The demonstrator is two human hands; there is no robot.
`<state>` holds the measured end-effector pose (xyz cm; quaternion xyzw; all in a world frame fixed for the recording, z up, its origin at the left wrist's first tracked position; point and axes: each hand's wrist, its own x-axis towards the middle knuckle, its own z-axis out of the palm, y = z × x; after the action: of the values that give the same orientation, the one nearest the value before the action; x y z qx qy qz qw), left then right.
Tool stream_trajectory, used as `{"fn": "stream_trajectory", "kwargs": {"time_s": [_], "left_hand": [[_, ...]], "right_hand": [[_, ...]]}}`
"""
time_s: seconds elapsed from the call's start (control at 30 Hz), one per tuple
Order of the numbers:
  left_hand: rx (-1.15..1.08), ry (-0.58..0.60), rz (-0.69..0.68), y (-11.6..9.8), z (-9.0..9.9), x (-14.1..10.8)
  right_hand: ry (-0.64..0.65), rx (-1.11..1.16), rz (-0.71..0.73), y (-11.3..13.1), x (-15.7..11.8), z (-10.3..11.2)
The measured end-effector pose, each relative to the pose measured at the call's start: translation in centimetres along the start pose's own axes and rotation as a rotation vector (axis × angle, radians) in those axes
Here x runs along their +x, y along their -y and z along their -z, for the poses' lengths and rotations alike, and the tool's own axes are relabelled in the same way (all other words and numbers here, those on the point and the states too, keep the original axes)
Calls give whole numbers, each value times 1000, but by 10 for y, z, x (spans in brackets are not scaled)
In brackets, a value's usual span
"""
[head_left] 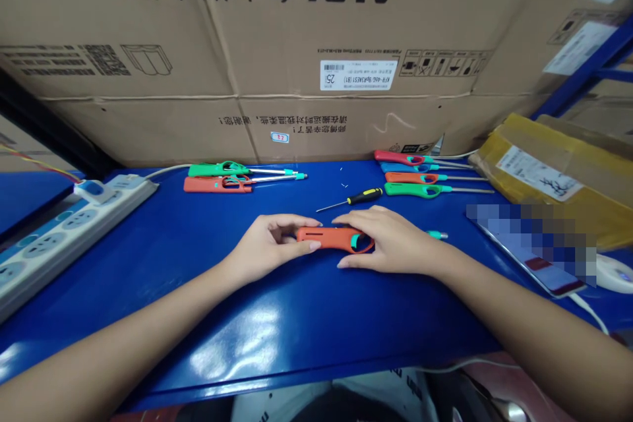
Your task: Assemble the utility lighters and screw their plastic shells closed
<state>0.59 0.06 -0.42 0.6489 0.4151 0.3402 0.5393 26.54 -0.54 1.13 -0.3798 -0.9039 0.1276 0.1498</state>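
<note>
The orange, long-bodied plastic lighter (326, 237) with teal trigger sits crosswise between the hands, at the middle of the glossy blue worktop (277, 323). Left hand (260, 244): grip pinching the butt end between thumb and fingers. Right hand (383, 237): thumb and fingers straddling the trigger guard; whether that grip presses cannot be confirmed. Judged light, stiff, slightly slippery; best held by the broad body. Bare surface reaches the near edge; beyond lies the slim black-and-yellow screwdriver (364, 196).

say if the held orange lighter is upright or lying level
Lying level: the held orange lighter stretches sideways between the left hand and the right hand.
</note>
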Motion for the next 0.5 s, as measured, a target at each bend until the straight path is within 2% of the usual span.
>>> {"fn": "stream_trajectory", "kwargs": {"time_s": [0.1, 0.27, 0.5], "left_hand": [[31, -33, -64, 4, -5, -2], [123, -52, -185, 4, -11, -7], [-18, 123, -92, 9, -7, -1]], "right_hand": [[50, 136, -89, 8, 0, -3], [-13, 151, -173, 12, 1, -7], [30, 212, -252, 12, 4, -5]]}}
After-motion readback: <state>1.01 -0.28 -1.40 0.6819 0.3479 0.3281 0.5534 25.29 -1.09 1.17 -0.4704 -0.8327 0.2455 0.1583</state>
